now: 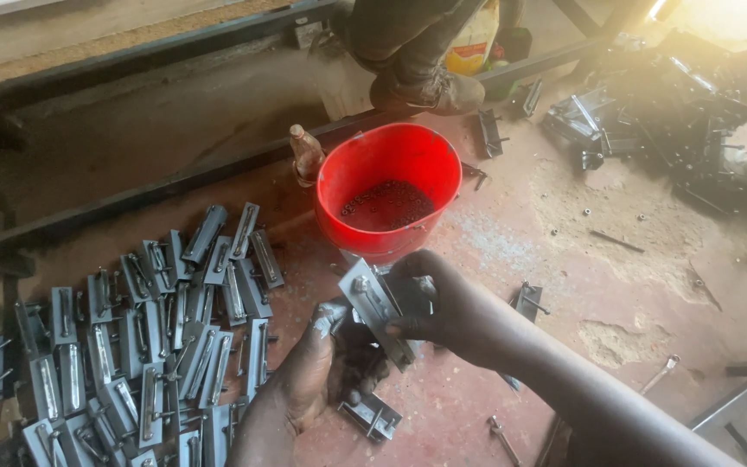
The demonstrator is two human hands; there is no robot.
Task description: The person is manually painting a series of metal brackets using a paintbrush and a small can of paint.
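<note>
Head-cam view looking down at a reddish workshop floor [564, 259]. Both hands meet at centre frame w/ a grey metal latch [378, 311], held tilted just in front of a red bucket [388, 186]. Right hand [447, 311] comes in from lower right, fingers [408, 327] closed over the latch's plate. Left hand [322, 372] comes up from below, fingers curled shut around the latch's lower end and other small metal bits; can't tell exactly what.

Bucket stands upright on the floor, open top; its bottom holds a shallow layer of small dark pieces, too small to tell apart. A small bottle [306, 154] stands touching the bucket's left side.

Left of the hands, a big pile of matching latches [131, 346] lies flat on the floor, overlapping. One more latch [372, 417] lies on the floor just below the left hand. Top centre, another person's boot [430, 91] and trouser leg, near a dark steel frame [175, 182]. Top right, a heap of dark metal parts [650, 112], well apart from the bucket.
</note>
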